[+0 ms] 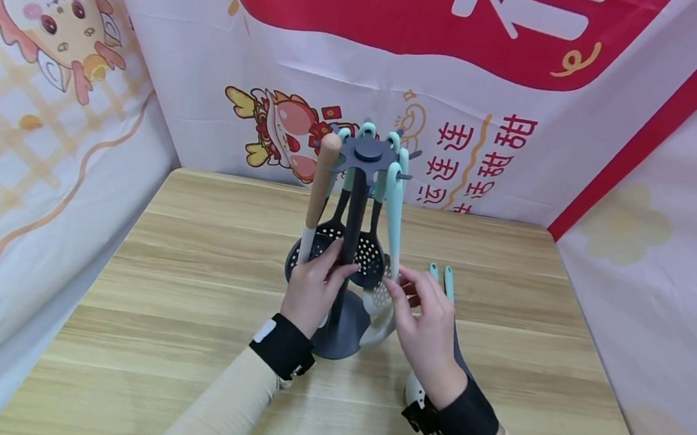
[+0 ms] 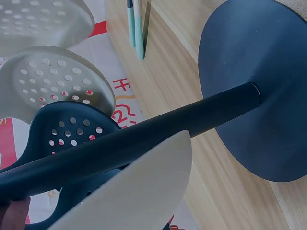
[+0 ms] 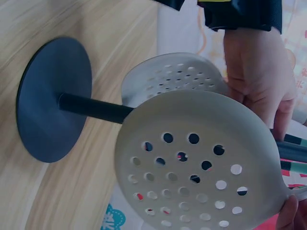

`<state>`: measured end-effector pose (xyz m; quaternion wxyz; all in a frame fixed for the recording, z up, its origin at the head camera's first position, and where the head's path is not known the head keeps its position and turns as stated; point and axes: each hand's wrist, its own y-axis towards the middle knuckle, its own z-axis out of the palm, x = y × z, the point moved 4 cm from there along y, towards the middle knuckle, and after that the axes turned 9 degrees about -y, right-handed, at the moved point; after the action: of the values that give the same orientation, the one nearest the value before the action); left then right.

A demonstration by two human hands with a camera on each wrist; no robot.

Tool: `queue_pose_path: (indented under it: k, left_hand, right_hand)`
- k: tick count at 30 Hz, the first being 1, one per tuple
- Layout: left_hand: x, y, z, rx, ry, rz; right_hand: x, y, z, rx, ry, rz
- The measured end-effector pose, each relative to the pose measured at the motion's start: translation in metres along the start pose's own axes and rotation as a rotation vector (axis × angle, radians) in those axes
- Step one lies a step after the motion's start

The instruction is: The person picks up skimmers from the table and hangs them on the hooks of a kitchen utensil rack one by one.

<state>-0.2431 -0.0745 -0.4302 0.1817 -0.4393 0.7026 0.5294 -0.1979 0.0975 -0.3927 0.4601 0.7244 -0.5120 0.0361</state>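
A dark utensil rack stands on the table with several kitchen utensils hanging round its top. My left hand grips the rack's pole, with the thumb across its front. Beside that hand hangs a utensil with a wooden handle; its pale blade-like end shows in the left wrist view. My right hand pinches the neck of a beige skimmer, whose mint handle hangs at the rack's right side. Dark perforated skimmers hang behind the pole.
Right of the rack, two utensils with mint handle ends lie on the wooden table, partly hidden by my right forearm. A pale slotted head shows beneath that wrist. Printed cloth hangs behind and at both sides.
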Motion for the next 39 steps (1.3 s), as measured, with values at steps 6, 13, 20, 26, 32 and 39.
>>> queue_pose_path:
  k: [6, 13, 20, 26, 32, 39]
  left_hand:
    - [-0.001, -0.001, 0.000, 0.004, -0.005, -0.011]
    - [-0.002, 0.000, 0.001, 0.019, 0.003, -0.030]
    - [-0.003, -0.002, 0.001, 0.018, -0.005, -0.042]
    - [-0.002, -0.002, 0.000, 0.017, 0.003, -0.046]
    - [-0.001, -0.002, 0.002, 0.014, 0.015, -0.042]
    - [-0.002, -0.003, 0.002, 0.012, 0.030, -0.034]
  right_hand:
    - [-0.007, 0.003, 0.004, -0.012, -0.047, -0.026]
    - [-0.012, 0.006, 0.008, -0.012, -0.046, -0.019]
    - [-0.014, 0.005, 0.015, -0.016, -0.030, -0.002]
    - [-0.015, 0.004, 0.020, 0.010, -0.013, 0.041]
    - [-0.016, 0.003, 0.022, 0.024, 0.000, 0.077]
    - [-0.015, 0.000, 0.024, 0.026, 0.031, 0.107]
